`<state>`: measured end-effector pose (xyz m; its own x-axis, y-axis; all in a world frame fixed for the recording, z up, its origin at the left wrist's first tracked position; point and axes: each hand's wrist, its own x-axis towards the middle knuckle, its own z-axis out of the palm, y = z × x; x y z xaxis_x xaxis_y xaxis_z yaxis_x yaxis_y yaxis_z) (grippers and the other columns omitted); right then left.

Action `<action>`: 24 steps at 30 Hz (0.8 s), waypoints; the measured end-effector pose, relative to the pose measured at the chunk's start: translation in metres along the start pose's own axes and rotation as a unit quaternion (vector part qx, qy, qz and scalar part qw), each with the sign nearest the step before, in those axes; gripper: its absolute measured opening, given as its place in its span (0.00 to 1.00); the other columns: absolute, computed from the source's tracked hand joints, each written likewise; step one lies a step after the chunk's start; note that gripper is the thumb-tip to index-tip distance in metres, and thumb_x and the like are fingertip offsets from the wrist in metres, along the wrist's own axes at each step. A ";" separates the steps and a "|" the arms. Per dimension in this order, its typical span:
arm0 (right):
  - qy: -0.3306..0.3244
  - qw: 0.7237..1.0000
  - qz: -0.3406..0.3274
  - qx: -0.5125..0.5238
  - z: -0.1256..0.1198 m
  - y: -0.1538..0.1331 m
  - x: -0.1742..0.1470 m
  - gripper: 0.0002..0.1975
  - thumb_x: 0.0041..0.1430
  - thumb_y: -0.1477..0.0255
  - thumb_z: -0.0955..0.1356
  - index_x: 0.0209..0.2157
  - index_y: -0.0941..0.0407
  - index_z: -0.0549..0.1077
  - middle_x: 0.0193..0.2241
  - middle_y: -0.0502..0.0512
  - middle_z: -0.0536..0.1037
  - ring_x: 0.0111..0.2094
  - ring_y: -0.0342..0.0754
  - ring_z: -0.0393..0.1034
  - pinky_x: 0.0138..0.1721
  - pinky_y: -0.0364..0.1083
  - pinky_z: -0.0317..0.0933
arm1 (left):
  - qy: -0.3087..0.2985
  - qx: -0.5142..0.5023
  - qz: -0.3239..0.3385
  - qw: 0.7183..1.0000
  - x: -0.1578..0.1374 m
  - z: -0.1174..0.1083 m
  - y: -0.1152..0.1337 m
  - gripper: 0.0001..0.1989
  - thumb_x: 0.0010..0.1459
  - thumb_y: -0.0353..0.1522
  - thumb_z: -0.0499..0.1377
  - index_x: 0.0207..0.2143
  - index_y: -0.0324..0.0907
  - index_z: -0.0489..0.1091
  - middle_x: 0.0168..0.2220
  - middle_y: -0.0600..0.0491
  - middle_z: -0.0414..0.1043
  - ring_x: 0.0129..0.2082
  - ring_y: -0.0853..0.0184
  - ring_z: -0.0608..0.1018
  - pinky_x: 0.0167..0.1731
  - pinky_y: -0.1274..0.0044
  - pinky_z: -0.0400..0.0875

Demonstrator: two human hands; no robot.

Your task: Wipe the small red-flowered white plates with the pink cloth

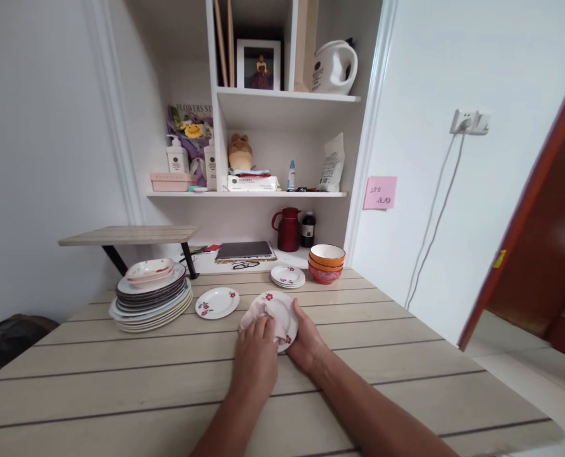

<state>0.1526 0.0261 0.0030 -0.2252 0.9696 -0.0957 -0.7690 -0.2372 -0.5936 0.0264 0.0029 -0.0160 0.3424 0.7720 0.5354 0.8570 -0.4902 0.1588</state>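
A white plate with red flowers (282,306) is tilted up above the table, its right edge gripped by my right hand (308,339). Against the plate's face, my left hand (256,346) presses a pale pink cloth (259,310), fingers bent over it. The right thumb lies along the rim and the other fingers go behind the plate, partly hidden. Just left, another flowered plate (218,303) lies flat on the table. Beyond the held plate sits a small stack of similar plates (287,276).
On the left stands a tall stack of plates (152,298) with oval dishes on top, near a small raised shelf (127,235). Stacked bowls (327,263) are at the back right. Behind the wooden table (168,387) are a laptop (244,250) and a red jug (289,230).
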 end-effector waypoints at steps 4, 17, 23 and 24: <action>-0.008 0.999 0.032 -0.033 -0.001 -0.002 -0.003 0.33 0.65 0.49 0.57 0.46 0.65 0.75 0.38 0.65 0.82 0.41 0.54 0.77 0.51 0.51 0.64 | -0.012 -0.077 0.081 0.994 0.003 0.012 -0.002 0.28 0.56 0.22 0.51 0.60 0.37 0.63 0.62 0.42 0.65 0.62 0.56 0.66 0.60 0.60 0.61; -0.052 0.998 0.019 -0.018 -0.011 0.004 0.007 0.31 0.64 0.51 0.61 0.53 0.62 0.72 0.45 0.63 0.80 0.48 0.55 0.75 0.53 0.53 0.62 | -0.010 0.007 -0.011 1.000 0.004 0.008 -0.010 0.28 0.61 0.26 0.49 0.64 0.36 0.57 0.66 0.41 0.57 0.65 0.55 0.61 0.61 0.59 0.59; -0.034 0.999 -0.002 0.004 -0.012 0.001 0.008 0.31 0.64 0.50 0.60 0.49 0.63 0.74 0.41 0.64 0.82 0.47 0.56 0.75 0.54 0.53 0.62 | -0.037 -0.062 0.032 0.997 0.002 0.009 -0.008 0.28 0.58 0.24 0.49 0.62 0.34 0.60 0.65 0.40 0.58 0.65 0.55 0.61 0.62 0.61 0.60; -0.031 1.000 0.004 -0.002 -0.011 0.000 0.007 0.32 0.64 0.49 0.59 0.48 0.63 0.74 0.40 0.64 0.82 0.47 0.56 0.75 0.54 0.53 0.62 | -0.041 -0.082 0.054 0.994 0.003 0.009 -0.007 0.29 0.57 0.24 0.49 0.62 0.34 0.60 0.65 0.40 0.59 0.65 0.55 0.61 0.63 0.60 0.59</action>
<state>0.1574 0.0338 -0.0068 -0.2669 0.9624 -0.0511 -0.7644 -0.2437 -0.5969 0.0252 0.0119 -0.0234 0.4651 0.7382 0.4886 0.7413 -0.6265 0.2408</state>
